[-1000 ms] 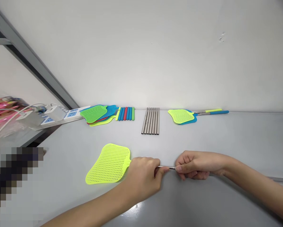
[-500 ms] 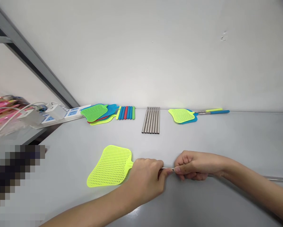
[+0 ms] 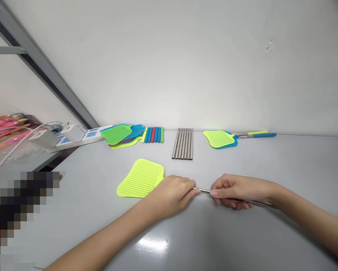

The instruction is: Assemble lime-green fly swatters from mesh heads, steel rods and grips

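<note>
A yellow fly swatter head (image 3: pixel 140 178), full of small holes, lies to the left of my left hand (image 3: pixel 176 195). That hand is closed around the swatter's neck, which it hides. Between my hands a short stretch of thin metal rod (image 3: pixel 203 190) shows. My right hand (image 3: pixel 239 190) pinches the rod with thumb and fingers, and the rod runs on beneath the palm towards the wrist. Whether the far end of the rod carries a grip is hidden by my right forearm.
At the back stand out a pile of coloured swatter heads (image 3: pixel 116 134), a row of coloured grips (image 3: pixel 153 135), several metal tubes (image 3: pixel 183 145) and swatters with rods and grips (image 3: pixel 219 139). A power strip (image 3: pixel 91 134) with chargers lies left, near pink items in plastic (image 3: pixel 7 128).
Both hands and the swatter have moved away from me, the swatter head also to the right. More rod shows between the hands, and its right side now slants down.
</note>
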Demonstrator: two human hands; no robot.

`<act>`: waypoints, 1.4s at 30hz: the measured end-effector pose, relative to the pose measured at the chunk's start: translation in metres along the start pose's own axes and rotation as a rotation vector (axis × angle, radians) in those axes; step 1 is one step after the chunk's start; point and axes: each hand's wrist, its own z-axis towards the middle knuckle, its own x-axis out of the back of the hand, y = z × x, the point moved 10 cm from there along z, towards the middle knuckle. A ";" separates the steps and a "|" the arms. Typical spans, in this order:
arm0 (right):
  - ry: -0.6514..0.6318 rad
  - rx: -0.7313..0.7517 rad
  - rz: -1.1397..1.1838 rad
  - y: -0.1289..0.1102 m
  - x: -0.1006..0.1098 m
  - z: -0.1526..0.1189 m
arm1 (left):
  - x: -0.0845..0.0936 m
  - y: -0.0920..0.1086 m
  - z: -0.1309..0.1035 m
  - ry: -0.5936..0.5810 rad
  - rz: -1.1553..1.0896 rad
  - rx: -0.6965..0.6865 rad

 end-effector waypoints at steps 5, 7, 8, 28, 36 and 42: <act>0.007 0.021 -0.074 -0.001 0.007 -0.003 | 0.006 -0.010 -0.001 -0.020 -0.038 0.020; 0.021 0.018 -0.111 -0.001 0.013 -0.006 | 0.009 -0.016 -0.002 -0.011 -0.040 0.036; 0.031 0.014 -0.126 0.000 0.017 -0.008 | 0.012 -0.020 -0.003 -0.002 -0.039 0.044; 0.251 -0.031 -0.188 -0.014 0.070 -0.058 | 0.080 -0.090 -0.026 0.695 0.151 0.399; 0.256 -0.062 -0.197 -0.014 0.067 -0.057 | 0.061 -0.113 -0.025 0.592 -0.113 0.518; 0.226 -0.068 -0.205 -0.008 0.068 -0.058 | 0.037 -0.113 -0.027 0.466 -0.137 0.680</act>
